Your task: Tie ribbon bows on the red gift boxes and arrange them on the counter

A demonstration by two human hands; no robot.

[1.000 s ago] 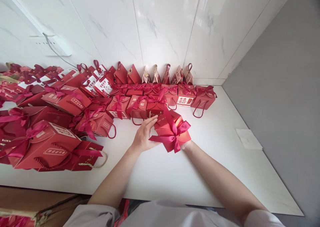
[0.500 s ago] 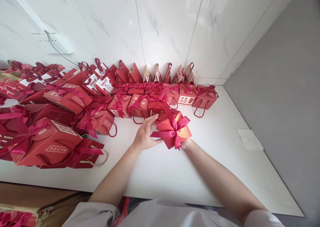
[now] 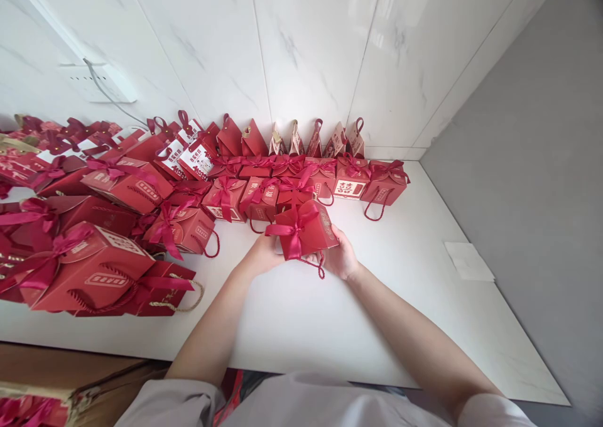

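Note:
Between my two hands is a red gift box (image 3: 315, 237) tied with a magenta ribbon bow (image 3: 295, 229); a red cord handle (image 3: 321, 267) hangs from its near side. My left hand (image 3: 265, 255) grips the box's left side, its fingertips hidden behind the box and ribbon. My right hand (image 3: 343, 255) holds the right side and underside. The box is tilted, just in front of a row of similar red boxes, among them one with a white label (image 3: 349, 188) and one at the row's right end (image 3: 387, 182).
More red boxes and bags (image 3: 101, 267) crowd the left of the white counter (image 3: 301, 326). Small triangular boxes (image 3: 296, 139) stand along the tiled wall. A white square (image 3: 469, 262) lies by the right edge. An open cardboard box (image 3: 56, 373) is at lower left.
The held box has moved left and turned, so its cord handle now shows at the front. My right hand has come out from beneath it to its right side.

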